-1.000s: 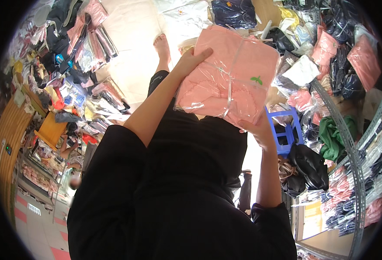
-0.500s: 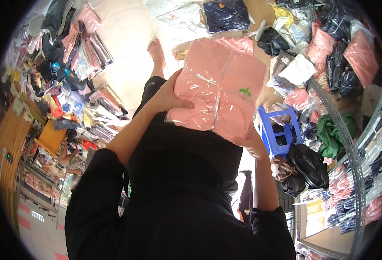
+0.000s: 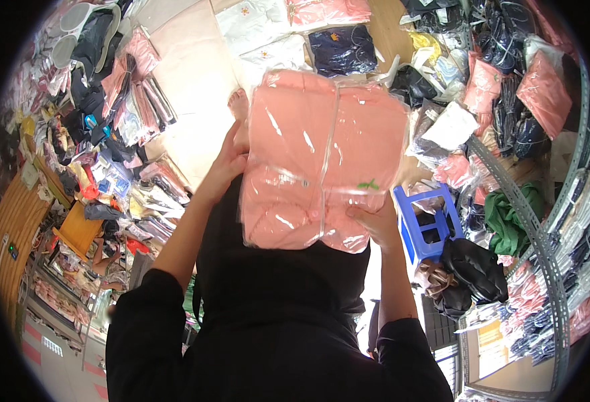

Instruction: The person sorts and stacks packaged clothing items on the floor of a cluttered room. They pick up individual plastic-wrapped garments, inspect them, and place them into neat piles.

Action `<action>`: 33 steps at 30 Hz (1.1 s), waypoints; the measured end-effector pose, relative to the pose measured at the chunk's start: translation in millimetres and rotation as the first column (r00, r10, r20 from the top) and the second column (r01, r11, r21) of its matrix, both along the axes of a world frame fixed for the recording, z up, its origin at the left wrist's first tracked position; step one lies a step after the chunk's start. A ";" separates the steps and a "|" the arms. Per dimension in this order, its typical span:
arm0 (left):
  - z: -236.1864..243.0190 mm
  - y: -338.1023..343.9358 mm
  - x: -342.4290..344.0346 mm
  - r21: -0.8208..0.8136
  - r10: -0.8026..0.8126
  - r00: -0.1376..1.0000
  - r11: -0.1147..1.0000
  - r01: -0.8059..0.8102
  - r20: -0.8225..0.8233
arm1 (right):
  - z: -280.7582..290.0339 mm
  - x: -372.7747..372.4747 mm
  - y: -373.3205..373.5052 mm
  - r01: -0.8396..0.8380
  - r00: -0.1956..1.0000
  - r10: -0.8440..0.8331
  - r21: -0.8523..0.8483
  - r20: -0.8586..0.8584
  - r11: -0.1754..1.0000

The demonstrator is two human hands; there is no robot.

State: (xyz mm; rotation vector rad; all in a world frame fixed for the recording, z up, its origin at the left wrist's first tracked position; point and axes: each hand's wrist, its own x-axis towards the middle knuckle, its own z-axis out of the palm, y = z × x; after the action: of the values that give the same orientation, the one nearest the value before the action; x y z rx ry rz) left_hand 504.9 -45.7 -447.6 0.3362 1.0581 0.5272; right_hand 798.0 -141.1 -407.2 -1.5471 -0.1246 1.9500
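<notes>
A bundle of folded pink garments [image 3: 288, 127] in clear plastic packaging is in front of my lap, with a clear band crossing it both ways. A small green mark shows on its right part. My right hand [image 3: 376, 224] grips the lower right edge, thumb on top and the other fingers hidden underneath. Along the left edge, my left hand [image 3: 226, 164] has its fingers stretched out, the thumb close against the plastic. Whether that hand bears any of the weight I cannot tell.
Bagged navy [image 3: 343, 50] and white garments [image 3: 268, 57] lie on the floor ahead. A blue plastic stool [image 3: 412, 228] and black bag [image 3: 476, 268] stand to the right, beside a metal rack [image 3: 533, 221]. Heaps of packaged clothes [image 3: 144, 120] fill the left side.
The pink bundle has turned straighter and come down and left. My left thumb has come off its top face, and the left fingers have straightened. My right hand has shifted slightly left.
</notes>
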 end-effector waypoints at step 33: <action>-17.4 46.3 42.7 -0.134 0.281 0.941 0.942 -0.308 -0.186 | -1.1 -34.4 13.6 -0.029 0.770 -0.174 0.306 0.614 0.952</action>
State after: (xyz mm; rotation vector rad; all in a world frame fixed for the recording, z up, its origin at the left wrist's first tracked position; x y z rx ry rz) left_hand 547.6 0.6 -465.0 0.0764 1.3140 0.6861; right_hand 763.6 -127.5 -408.2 -1.8995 -0.6080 1.1920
